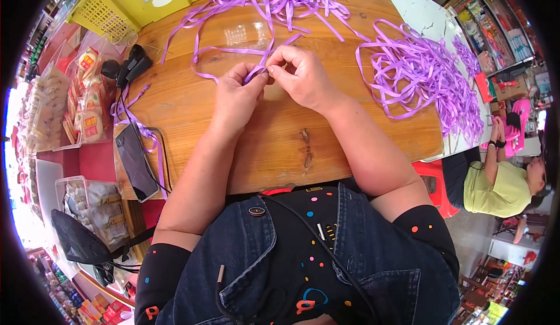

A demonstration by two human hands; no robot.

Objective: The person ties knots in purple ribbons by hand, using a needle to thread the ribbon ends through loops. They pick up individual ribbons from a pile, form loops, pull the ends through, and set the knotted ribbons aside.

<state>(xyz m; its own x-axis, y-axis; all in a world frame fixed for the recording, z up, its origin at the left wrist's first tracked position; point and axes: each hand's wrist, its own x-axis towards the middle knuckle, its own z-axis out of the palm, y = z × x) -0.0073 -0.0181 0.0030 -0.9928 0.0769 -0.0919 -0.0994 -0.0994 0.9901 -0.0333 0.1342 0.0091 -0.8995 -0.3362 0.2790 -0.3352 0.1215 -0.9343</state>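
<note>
Both my hands meet over the wooden table (274, 150), fingertips nearly touching. My left hand (240, 91) is closed round a purple ribbon (254, 73), part of which shows between thumb and fingers. My right hand (300, 77) pinches at the same spot, its thumb and forefinger pressed together; the exact bit it grips is too small to make out. Strands of ribbon run from the hands across the tabletop to a loose heap of purple ribbon (280, 1) at the far side. A larger tangled pile of purple ribbon (414, 74) lies to the right, hanging toward the table's edge.
A yellow plastic basket (157, 1) stands at the far left. Along the left edge are a phone (137, 161) with a cable, a black device (133, 65) and tubs of packaged snacks (87, 100). At right, a person in a yellow-green shirt (496, 188) sits beside a red stool (434, 188).
</note>
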